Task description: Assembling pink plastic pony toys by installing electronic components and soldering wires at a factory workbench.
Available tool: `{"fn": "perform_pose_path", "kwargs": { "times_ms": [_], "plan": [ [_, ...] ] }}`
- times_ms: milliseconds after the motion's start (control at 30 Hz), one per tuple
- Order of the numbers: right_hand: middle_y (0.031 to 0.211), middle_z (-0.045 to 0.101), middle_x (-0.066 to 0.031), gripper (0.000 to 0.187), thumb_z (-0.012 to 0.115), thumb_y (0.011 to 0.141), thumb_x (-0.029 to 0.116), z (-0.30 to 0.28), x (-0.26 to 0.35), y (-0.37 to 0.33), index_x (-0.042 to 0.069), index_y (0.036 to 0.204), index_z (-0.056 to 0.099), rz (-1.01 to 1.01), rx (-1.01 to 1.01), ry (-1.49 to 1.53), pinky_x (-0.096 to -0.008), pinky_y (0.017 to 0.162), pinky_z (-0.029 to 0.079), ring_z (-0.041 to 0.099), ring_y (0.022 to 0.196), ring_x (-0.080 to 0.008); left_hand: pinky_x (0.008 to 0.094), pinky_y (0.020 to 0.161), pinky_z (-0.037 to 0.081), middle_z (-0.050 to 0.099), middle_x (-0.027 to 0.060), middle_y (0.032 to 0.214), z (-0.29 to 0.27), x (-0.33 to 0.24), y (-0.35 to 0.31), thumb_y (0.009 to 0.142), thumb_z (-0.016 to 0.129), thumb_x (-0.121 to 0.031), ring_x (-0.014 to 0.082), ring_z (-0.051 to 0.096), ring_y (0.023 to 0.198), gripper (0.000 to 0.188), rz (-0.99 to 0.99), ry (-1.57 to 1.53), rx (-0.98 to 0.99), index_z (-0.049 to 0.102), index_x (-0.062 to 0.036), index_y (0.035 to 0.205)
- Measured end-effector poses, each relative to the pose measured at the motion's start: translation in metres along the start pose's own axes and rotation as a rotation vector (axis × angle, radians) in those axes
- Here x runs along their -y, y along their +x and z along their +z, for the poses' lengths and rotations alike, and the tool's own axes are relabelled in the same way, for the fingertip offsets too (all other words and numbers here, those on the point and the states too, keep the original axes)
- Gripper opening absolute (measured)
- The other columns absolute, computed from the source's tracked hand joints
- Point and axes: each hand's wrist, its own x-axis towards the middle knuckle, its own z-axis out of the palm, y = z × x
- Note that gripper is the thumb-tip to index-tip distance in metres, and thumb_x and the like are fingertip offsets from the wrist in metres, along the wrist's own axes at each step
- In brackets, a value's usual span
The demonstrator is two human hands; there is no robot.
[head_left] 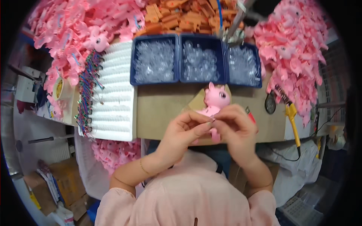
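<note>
A pink toy pony (218,98) with a large printed eye lies at the table's front edge, just beyond my fingers. Its lower body is partly hidden behind my hands. My left hand (185,130) is closed in a pinch, thumb and forefinger pressed together. Facing it, my right hand (238,130) pinches at the same spot, so the fingertips of both hands nearly meet over the toy's body. Between them is a small, shiny piece (212,118), too small to name.
Three blue bins (136,83) of clear plastic parts stand behind the toy. A white foam tray (117,90) with bundled wires is at left, a yellow-handled soldering iron (292,118) at right. Pink toy shells (290,56) and orange parts (181,15) are heaped around.
</note>
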Motion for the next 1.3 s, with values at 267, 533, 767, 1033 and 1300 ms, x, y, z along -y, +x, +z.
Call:
{"fn": "perform_pose_path", "kwargs": {
  "times_ms": [267,533,767,1033,1300],
  "plan": [
    [0.081,0.060,-0.0058,0.007,0.064,0.076,0.007,-0.013,-0.046,0.013,0.003,0.081,0.064,-0.202,0.203,-0.586,-0.0305,0.072,0.040,0.056,0.076,-0.0200,0.0385,0.088,0.043,0.048,0.0178,0.121,-0.026,0.017,0.001,0.074,0.064,-0.008,0.0358,0.050,0.108,0.048,0.470,1.212,0.013,0.045,-0.0027,0.118],
    [0.077,0.059,-0.0045,0.008,0.065,0.075,0.011,-0.008,-0.046,0.016,0.005,0.081,0.065,-0.178,0.179,-0.542,-0.0322,0.071,0.038,0.054,0.076,-0.0219,0.0391,0.086,0.044,0.054,0.0183,0.113,-0.027,0.017,-0.001,0.073,0.062,-0.007,0.0345,0.054,0.102,0.049,0.409,1.293,-0.014,0.044,-0.0002,0.117],
    [0.081,0.056,-0.0063,0.016,0.069,0.070,0.013,-0.005,-0.051,0.017,0.006,0.083,0.064,-0.362,0.116,-0.699,-0.0347,0.068,0.038,0.053,0.077,-0.0237,0.0347,0.080,0.048,0.057,0.0161,0.110,-0.027,0.017,0.009,0.071,0.063,-0.006,0.0302,0.059,0.096,0.047,0.630,1.502,0.006,0.051,0.0008,0.116],
    [0.087,0.052,-0.0133,0.027,0.056,0.063,0.011,0.012,-0.020,-0.002,-0.007,0.084,0.061,-0.496,0.552,-1.322,-0.0336,0.070,0.039,0.050,0.083,-0.0257,0.0356,0.089,0.045,0.053,0.0224,0.116,-0.008,0.012,0.003,0.071,0.052,-0.010,0.0309,0.052,0.109,0.039,0.716,2.040,0.230,0.056,0.0098,0.104],
    [0.079,0.060,-0.0147,0.015,0.061,0.075,0.010,-0.059,-0.048,0.056,0.001,0.087,0.063,-0.090,0.161,-0.651,-0.0352,0.066,0.048,0.060,0.071,-0.0294,0.0358,0.084,0.046,0.053,0.0192,0.118,-0.005,-0.002,0.016,0.069,0.065,-0.013,0.0305,0.053,0.107,0.055,0.525,1.787,0.241,0.049,0.0063,0.117]
  ]
}}
